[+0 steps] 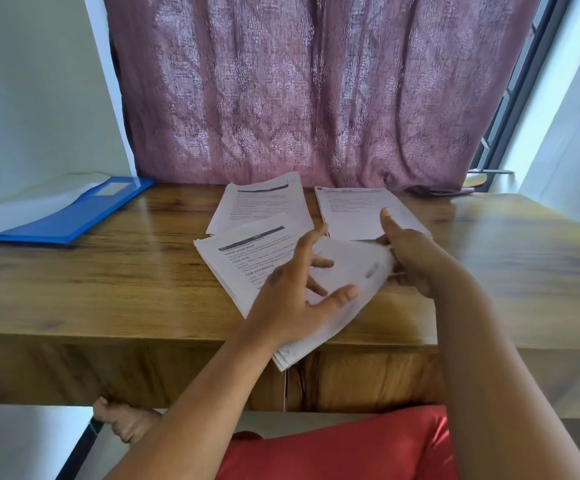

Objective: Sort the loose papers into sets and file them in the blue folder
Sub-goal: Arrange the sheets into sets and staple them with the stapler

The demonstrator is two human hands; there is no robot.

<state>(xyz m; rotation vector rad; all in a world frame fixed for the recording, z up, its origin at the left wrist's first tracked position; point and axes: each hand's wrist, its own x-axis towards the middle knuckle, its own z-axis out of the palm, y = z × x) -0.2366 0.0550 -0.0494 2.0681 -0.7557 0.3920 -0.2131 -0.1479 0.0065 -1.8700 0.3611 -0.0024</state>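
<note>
Holding a blurred, curved white sheet of paper (354,271) above the near middle of the glossy brown wooden counter (108,282), the right hand (409,261) has its grip closed on the sheet's right edge, thumb raised and pointing far. The left hand (302,296) hovers over the sheet's left part with its grip wide, fingers spread and relaxed; whether the fingertips touch the paper cannot be told through the blur. Beneath both hands lies a near stack of printed white pages (240,261), set at an angle, its near corner hanging past the counter's front edge. Farther back sit two more sets: a far-left pile of printed pages (264,202), partly overlapped by the near stack, and a far-right pile of printed pages (354,213), just beside it and partly hidden behind the right hand. The flat blue plastic folder (74,216) lies open at the far left of the counter, well apart from the papers, with a pale sheet or clear cover showing on its upper face. A patterned mauve curtain (316,88) hangs behind the counter. Red fabric (344,452) fills the near lower edge, and a bare foot (125,422) shows below the counter on the left.
</note>
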